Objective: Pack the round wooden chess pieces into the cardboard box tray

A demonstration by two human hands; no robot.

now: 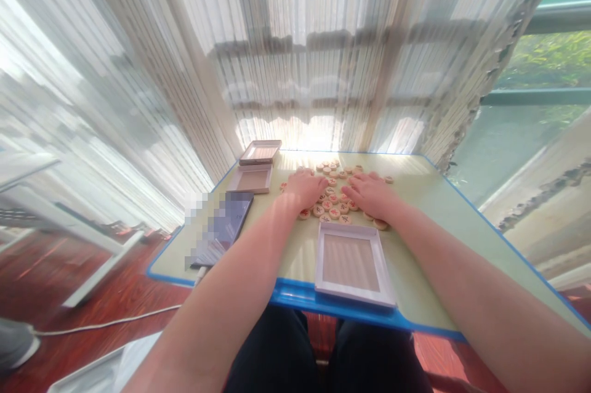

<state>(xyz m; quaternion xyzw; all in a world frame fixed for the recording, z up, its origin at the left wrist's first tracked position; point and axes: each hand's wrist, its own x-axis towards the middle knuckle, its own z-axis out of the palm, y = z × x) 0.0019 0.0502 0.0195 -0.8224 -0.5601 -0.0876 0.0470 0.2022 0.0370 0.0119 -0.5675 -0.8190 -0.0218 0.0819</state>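
Round wooden Chinese chess pieces (330,203) with red and dark characters lie spread over the pale table top. My left hand (305,187) rests palm down at the left side of the pieces, its fingers stretched out. On the right side my right hand (369,191) also lies flat, fingers apart, over several pieces. Neither hand grips a piece; the pieces beneath the palms are hidden. Nearest to me, a shallow white open box (386,270) sits at the table's front edge, just before the pieces.
Two more shallow boxes, one (259,151) behind the other (250,178), stand at the back left. A tablet or phone (233,220), partly pixelated, lies left of my left forearm with a white cable (106,321). The table (438,226) has a blue rim; a curtain (314,72) hangs behind it.
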